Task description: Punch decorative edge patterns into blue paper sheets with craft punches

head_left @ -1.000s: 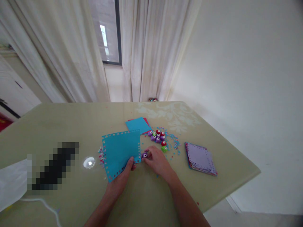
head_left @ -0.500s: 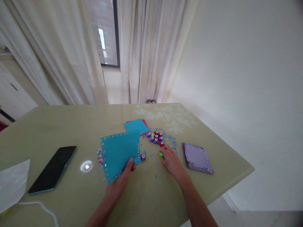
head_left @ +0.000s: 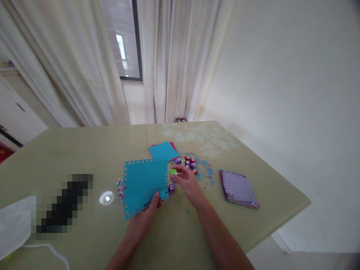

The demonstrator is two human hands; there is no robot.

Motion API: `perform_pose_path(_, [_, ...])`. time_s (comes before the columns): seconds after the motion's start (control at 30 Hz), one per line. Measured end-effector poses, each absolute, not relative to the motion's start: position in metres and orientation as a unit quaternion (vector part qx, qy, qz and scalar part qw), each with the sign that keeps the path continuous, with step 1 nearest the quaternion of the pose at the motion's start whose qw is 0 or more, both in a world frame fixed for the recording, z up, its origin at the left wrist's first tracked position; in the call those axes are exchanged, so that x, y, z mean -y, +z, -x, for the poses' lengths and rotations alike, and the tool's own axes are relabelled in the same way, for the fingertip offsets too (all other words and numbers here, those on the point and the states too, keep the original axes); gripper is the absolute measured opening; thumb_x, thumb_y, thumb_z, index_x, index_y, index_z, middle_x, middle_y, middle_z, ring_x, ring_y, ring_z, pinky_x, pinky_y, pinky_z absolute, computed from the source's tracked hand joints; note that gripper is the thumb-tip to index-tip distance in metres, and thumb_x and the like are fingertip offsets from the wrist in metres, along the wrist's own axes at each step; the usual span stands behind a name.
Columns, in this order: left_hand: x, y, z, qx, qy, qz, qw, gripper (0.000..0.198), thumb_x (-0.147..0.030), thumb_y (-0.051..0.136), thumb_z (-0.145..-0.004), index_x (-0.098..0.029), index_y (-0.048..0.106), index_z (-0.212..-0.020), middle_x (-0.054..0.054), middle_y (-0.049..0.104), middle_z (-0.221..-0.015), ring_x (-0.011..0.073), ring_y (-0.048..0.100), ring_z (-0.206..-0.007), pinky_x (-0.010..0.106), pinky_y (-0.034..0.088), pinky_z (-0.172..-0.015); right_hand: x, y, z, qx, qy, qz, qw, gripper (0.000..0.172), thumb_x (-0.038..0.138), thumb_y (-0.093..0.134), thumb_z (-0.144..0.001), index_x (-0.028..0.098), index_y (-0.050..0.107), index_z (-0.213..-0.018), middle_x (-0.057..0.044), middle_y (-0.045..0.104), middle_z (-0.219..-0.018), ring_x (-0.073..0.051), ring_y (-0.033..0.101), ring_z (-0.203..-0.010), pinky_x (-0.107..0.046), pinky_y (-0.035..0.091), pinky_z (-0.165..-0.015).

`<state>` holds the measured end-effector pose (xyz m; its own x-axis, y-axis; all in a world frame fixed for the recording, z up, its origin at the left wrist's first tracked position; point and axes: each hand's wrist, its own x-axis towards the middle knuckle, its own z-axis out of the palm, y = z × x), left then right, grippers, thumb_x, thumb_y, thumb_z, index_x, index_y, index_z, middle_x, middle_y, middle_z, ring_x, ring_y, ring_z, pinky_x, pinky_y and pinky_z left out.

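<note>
The left hand [head_left: 149,208] pinches the card [head_left: 146,183], a blue sheet with holes along its edges, at its lower right part, thumb on the front face and the other fingers mostly hidden behind; a hold so near the rim probably leaves the broad middle flat and the upper right edge free. The card is tilted up toward the wearer, over the desk [head_left: 92,150], which likely makes its borders easy to see. Just beside the card's right edge, the right hand [head_left: 187,183] pinches the green punch [head_left: 173,172] between thumb and fingers; whether punch and card touch, I cannot tell. The purple punch [head_left: 171,188] sits close by the card's lower right corner, within easy reach of either hand. Beyond the right hand, to the right of the card, the other punches [head_left: 192,165] stand bunched together, perhaps so that colours can be picked without searching, with paper bits [head_left: 209,170] strewn around them. Behind the card lie plain sheets [head_left: 163,150], blue over red, seemingly apart from the pile [head_left: 237,187] of holed cards, purple on top, well to the card's right, as if sorted by whether they bear holes
</note>
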<state>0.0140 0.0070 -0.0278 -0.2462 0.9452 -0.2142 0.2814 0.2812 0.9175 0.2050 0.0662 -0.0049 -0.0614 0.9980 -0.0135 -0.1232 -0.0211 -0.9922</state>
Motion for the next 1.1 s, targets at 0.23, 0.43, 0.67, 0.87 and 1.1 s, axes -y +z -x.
perform_pose_path(0.23, [-0.004, -0.027, -0.016, -0.681, 0.382, -0.486, 0.393, 0.046, -0.070, 0.059, -0.074, -0.026, 0.071, -0.067, 0.010, 0.080, -0.076, 0.0358, 0.076, -0.081, 0.056, 0.052, -0.101, -0.058, -0.015, -0.207, 0.416, 0.583, 0.448, 0.535, 0.046, 0.029, 0.099, -0.061, 0.024, 0.073, -0.099, 0.002, 0.069, -0.084, -0.015, 0.061, -0.073, -0.027, 0.050, -0.068])
perform_pose_path(0.43, [-0.003, -0.037, -0.011, -0.682, 0.359, -0.516, 0.373, 0.045, -0.071, 0.064, -0.074, -0.028, 0.069, -0.064, 0.010, 0.080, -0.078, 0.0332, 0.075, -0.079, 0.051, 0.057, -0.096, -0.058, -0.012, -0.206, 0.399, 0.604, 0.420, 0.548, 0.052, 0.026, 0.101, -0.055, 0.024, 0.073, -0.100, 0.003, 0.069, -0.083, -0.014, 0.061, -0.074, -0.026, 0.052, -0.068])
perform_pose_path(0.67, [-0.002, -0.033, -0.011, -0.684, 0.353, -0.498, 0.399, 0.047, -0.071, 0.061, -0.076, -0.026, 0.070, -0.065, 0.009, 0.080, -0.076, 0.0326, 0.075, -0.076, 0.049, 0.058, -0.092, -0.058, -0.013, -0.209, 0.400, 0.603, 0.409, 0.555, 0.050, 0.028, 0.100, -0.059, 0.025, 0.074, -0.102, 0.003, 0.068, -0.087, -0.014, 0.061, -0.077, -0.026, 0.050, -0.071])
perform_pose_path(0.87, [-0.004, -0.023, -0.013, -0.688, 0.371, -0.469, 0.411, 0.045, -0.070, 0.062, -0.073, -0.027, 0.072, -0.065, 0.008, 0.080, -0.074, 0.0328, 0.076, -0.077, 0.048, 0.057, -0.091, -0.057, -0.012, -0.210, 0.406, 0.607, 0.404, 0.551, 0.048, 0.025, 0.099, -0.061, 0.026, 0.075, -0.103, 0.002, 0.069, -0.088, -0.014, 0.062, -0.076, -0.027, 0.051, -0.071])
perform_pose_path(1.1, [-0.002, -0.021, -0.017, -0.679, 0.368, -0.490, 0.404, 0.045, -0.070, 0.061, -0.073, -0.027, 0.070, -0.063, 0.008, 0.079, -0.072, 0.0317, 0.075, -0.073, 0.047, 0.058, -0.087, -0.056, -0.012, -0.207, 0.407, 0.618, 0.404, 0.538, 0.050, 0.029, 0.100, -0.060, 0.027, 0.074, -0.103, 0.003, 0.070, -0.088, -0.014, 0.062, -0.075, -0.028, 0.052, -0.071])
